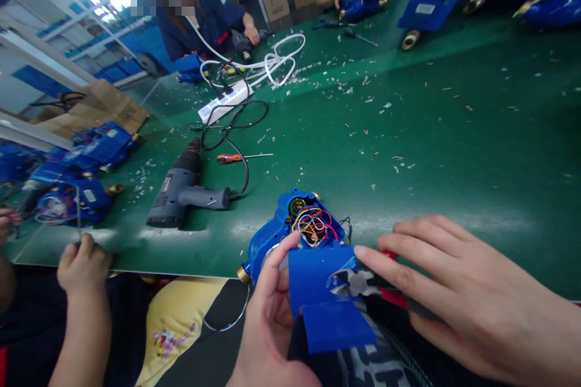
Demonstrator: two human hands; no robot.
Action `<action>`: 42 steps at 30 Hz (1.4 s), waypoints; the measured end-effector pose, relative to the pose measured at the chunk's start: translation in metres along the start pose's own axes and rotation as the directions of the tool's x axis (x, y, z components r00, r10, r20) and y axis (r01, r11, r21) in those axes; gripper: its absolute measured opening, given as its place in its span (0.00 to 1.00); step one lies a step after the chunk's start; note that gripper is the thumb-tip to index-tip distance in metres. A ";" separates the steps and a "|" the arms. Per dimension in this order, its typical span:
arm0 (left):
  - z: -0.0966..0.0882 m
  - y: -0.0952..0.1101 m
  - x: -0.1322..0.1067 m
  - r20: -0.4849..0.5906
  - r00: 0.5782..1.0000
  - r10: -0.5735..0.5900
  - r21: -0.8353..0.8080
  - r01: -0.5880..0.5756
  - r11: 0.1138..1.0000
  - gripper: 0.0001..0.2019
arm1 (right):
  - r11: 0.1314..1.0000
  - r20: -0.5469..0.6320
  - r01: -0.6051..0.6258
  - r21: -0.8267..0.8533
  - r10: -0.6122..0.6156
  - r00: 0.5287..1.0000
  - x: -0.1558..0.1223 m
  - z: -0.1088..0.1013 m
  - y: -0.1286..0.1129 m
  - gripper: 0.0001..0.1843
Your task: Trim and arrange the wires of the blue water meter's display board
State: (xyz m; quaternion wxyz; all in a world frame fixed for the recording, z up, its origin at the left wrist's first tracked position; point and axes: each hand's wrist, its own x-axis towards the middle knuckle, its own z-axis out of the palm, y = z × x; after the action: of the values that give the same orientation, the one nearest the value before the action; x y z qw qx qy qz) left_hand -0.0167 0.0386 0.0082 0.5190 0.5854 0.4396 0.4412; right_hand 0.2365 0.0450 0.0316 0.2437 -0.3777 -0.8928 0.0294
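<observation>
A blue water meter (265, 239) lies at the table's near edge, its housing open on a tangle of red, yellow, white and black wires (314, 225). Its blue lid (311, 278) is swung down toward me, over the edge. My left hand (267, 332) grips the meter by the lid's left side, with the thumb and finger near the wires. In my right hand (467, 290) is a pair of red-handled diagonal cutters (358, 283). Their jaws lie over the lid's right part; whether they touch it I cannot tell. My right fingers partly hide the handles.
A grey heat gun (181, 187) with a black cord and an orange screwdriver (231, 158) lie ahead on the left. Behind them is a white power strip (227, 101). More blue meters (426, 9) stand at back right and left. A co-worker's hand (84, 260) works at left; two people sit opposite.
</observation>
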 end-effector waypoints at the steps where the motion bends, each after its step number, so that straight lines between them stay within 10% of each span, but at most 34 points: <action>1: 0.001 0.001 0.000 -0.007 0.999 0.041 0.045 -0.040 0.998 0.50 | 0.999 0.011 0.032 -0.030 -0.032 0.999 0.005 -0.002 0.001 0.20; 8: 0.007 0.020 0.000 -0.039 0.998 0.045 0.492 -0.020 0.870 0.39 | 0.983 0.089 0.123 -0.136 -0.111 0.990 0.024 -0.002 0.003 0.23; 29: -0.004 0.013 0.005 -0.078 0.997 0.012 0.437 0.023 0.899 0.55 | 0.972 0.110 0.196 -0.133 -0.182 0.977 0.033 0.007 -0.001 0.18; 37: 0.018 0.006 -0.003 -0.311 0.944 0.108 0.407 0.030 0.913 0.46 | 0.993 0.017 0.078 -0.092 -0.077 0.997 0.026 0.019 -0.010 0.19; 42: 0.012 0.008 0.000 -0.319 0.913 0.255 0.563 -0.034 0.825 0.39 | 0.954 0.009 -0.140 0.266 0.142 0.990 0.022 0.015 -0.019 0.17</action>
State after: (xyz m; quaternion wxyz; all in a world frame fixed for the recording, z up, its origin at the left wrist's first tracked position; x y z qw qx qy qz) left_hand -0.0040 0.0355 0.0157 0.1993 0.6439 0.5926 0.4409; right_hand 0.2040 0.0486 0.0322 0.2938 -0.4045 -0.8503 0.1643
